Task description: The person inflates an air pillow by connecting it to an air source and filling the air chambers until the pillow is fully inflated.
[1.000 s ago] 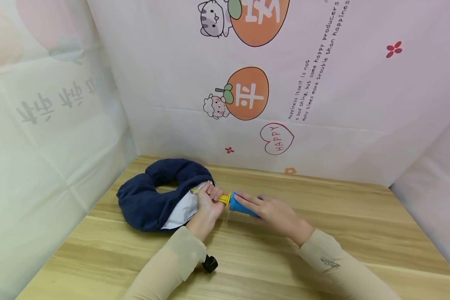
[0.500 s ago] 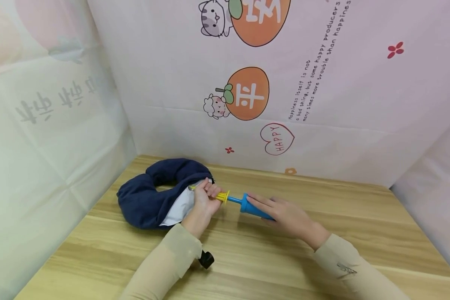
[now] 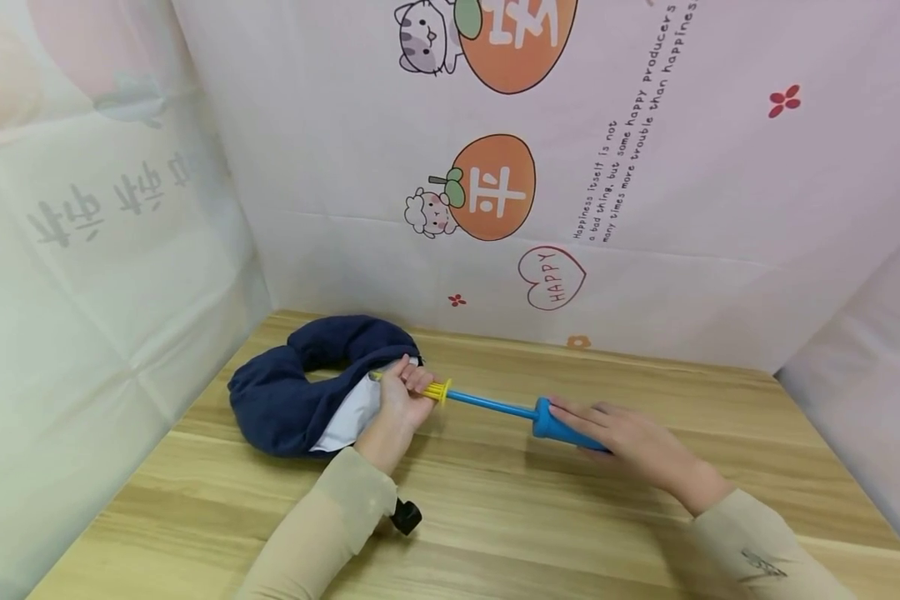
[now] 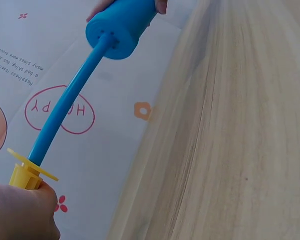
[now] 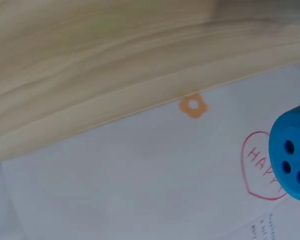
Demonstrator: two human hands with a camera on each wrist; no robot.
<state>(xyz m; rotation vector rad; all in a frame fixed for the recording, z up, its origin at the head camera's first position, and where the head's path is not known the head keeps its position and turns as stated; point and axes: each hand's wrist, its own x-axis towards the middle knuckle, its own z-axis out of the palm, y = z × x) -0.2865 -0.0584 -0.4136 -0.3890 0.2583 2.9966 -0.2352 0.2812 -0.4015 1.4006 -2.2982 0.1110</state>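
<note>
A hand pump with a blue barrel (image 3: 562,423), a blue rod (image 3: 491,402) and a yellow end (image 3: 438,389) stretches between both hands. My left hand (image 3: 405,398) grips the yellow end beside a navy U-shaped neck pillow (image 3: 285,404). The pillow's cover gapes, showing a white lining (image 3: 348,417), and the yellow tip points into that opening. My right hand (image 3: 630,437) holds the blue barrel, drawn well out along the rod. In the left wrist view the rod (image 4: 70,100) runs from the yellow flange (image 4: 32,170) to the barrel (image 4: 122,30). Holes show in the barrel's end (image 5: 292,155) in the right wrist view.
The pillow and hands are over a wood-grain table (image 3: 510,517). Printed white cloth (image 3: 645,292) rises along its back edge, with more cloth at both sides. A black object (image 3: 406,517) shows under the left sleeve.
My right hand has pulled the blue barrel to the right, away from the yellow end, baring a long stretch of rod. My left hand and the pillow have shifted slightly left.
</note>
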